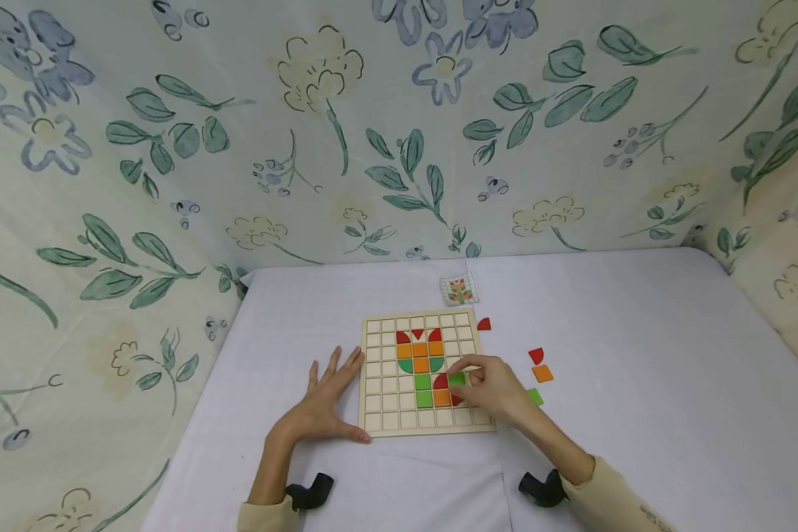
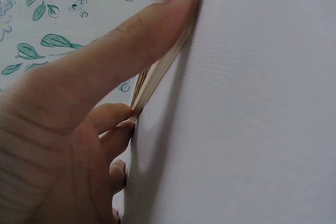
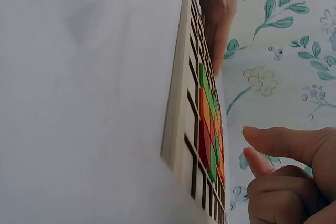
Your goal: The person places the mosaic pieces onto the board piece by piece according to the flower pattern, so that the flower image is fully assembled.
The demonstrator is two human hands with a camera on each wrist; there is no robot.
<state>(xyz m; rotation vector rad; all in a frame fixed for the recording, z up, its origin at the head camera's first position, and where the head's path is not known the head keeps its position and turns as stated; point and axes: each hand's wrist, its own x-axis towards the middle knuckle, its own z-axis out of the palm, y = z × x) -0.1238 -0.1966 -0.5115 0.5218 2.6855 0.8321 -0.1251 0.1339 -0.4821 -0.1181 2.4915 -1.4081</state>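
Observation:
A wooden grid board (image 1: pixel 390 420) lies on the white cloth, with several red, orange and green pieces set in its cells. My left hand (image 1: pixel 322 405) is spread along the board's left side, fingertips at the edge and thumb (image 2: pixel 157 27) at the near corner. Over the board's right part hovers my right hand (image 1: pixel 499 390), its index finger and thumb either side of a green square (image 1: pixel 457 378) in the head view. In the right wrist view, a gap shows between that thumb and index finger, with nothing held; the other fingers are curled.
Behind the board lies a small pattern card (image 1: pixel 459 290). To the right are loose pieces: a red quarter-circle (image 1: pixel 484 324), another red piece (image 1: pixel 536 356), an orange square (image 1: pixel 542 373) and a green piece (image 1: pixel 535 397) partly behind my right hand. Floral fabric (image 1: pixel 399 148) hangs behind.

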